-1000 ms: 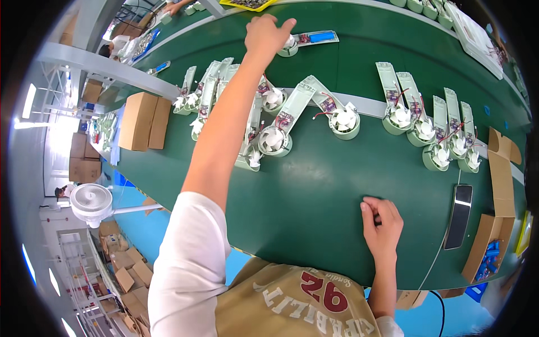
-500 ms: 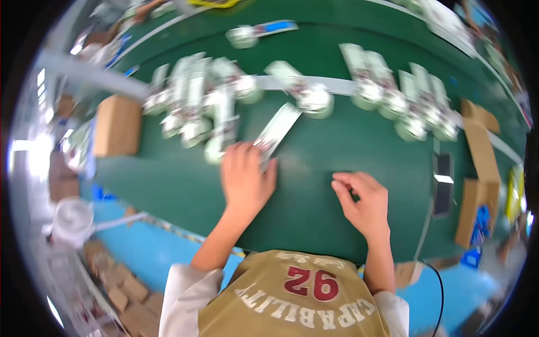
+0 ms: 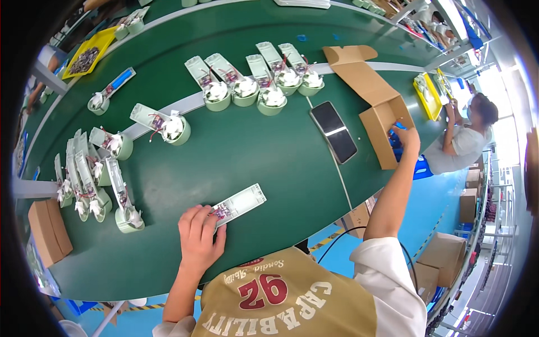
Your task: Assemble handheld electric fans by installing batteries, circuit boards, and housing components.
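My left hand point(image 3: 201, 235) is closed on the pale green half-shell of a handheld fan point(image 3: 242, 202). Its hollow handle points away to the right, a small wired circuit board shows beside my fingers, and the fan-head end is hidden under my hand. To the right, my right hand point(image 3: 410, 140) reaches into an open cardboard box point(image 3: 377, 126). The fingers curl over blue wrapped pieces point(image 3: 396, 143) inside; the fingertips are partly hidden among them.
More open fan shells with white blades stand in groups at left point(image 3: 90, 180) and back point(image 3: 272, 78). One shell point(image 3: 111, 90) farther off holds a blue piece. A black phone point(image 3: 333, 132) lies left of the box. Another person point(image 3: 466, 132) sits at far right.
My view has turned right. My right hand has gone from above the table into the cardboard box. My left hand keeps the fan shell, now angled more to the right.
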A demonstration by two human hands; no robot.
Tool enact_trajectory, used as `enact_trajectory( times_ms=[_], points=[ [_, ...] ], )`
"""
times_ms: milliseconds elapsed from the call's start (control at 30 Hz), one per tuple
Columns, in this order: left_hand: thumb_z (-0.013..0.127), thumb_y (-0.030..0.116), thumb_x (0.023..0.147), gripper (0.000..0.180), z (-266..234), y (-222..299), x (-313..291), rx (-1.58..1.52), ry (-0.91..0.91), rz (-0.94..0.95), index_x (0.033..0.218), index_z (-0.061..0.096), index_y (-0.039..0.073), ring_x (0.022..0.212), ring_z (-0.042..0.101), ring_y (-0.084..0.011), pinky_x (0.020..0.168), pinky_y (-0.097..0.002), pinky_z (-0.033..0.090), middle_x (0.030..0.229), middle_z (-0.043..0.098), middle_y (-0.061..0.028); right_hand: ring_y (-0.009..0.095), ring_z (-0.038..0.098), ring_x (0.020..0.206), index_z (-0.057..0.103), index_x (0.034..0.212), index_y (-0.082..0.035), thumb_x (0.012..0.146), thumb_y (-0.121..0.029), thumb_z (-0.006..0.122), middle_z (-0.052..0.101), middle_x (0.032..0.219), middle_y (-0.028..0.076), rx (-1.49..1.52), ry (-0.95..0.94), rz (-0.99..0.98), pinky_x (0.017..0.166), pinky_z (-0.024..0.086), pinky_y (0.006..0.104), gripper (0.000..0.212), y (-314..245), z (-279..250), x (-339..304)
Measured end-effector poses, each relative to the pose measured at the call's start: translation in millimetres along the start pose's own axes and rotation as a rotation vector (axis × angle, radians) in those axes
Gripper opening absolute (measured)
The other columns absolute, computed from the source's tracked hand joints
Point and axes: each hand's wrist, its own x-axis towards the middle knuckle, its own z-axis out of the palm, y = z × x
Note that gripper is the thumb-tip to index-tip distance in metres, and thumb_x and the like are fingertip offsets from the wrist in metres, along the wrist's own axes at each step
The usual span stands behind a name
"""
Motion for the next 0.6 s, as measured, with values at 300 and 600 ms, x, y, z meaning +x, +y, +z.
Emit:
enact_trajectory(
  times_ms=[300, 600],
  points=[
    [0.079, 0.010, 0.074, 0.036, 13, 6, 16, -0.099, -0.041, 0.145, 0.106, 0.063, 0.005, 0.110, 0.061, -0.0343, 0.094, -0.0519, 0.051, 0.117, 0.063, -0.0125, 0.033, 0.075, 0.088, 0.074, 0.089, 0.000, 0.079, -0.053, 0.079, 0.076, 0.087, 0.019, 0.114, -0.023, -0.340, 0.081, 0.056, 0.0414, 0.054, 9, 17, -2],
    [0.084, 0.019, 0.073, 0.040, -17, -13, 22, 0.047, -0.010, 0.050, 0.107, 0.066, 0.007, 0.116, 0.058, -0.0348, 0.096, -0.0538, 0.049, 0.121, 0.063, -0.0088, 0.013, 0.059, 0.055, 0.068, 0.073, -0.007, 0.090, -0.056, 0.071, 0.061, 0.061, 0.004, 0.225, 0.431, -0.239, 0.052, 0.045, 0.0310, 0.052, -6, 10, -44]
  ],
)
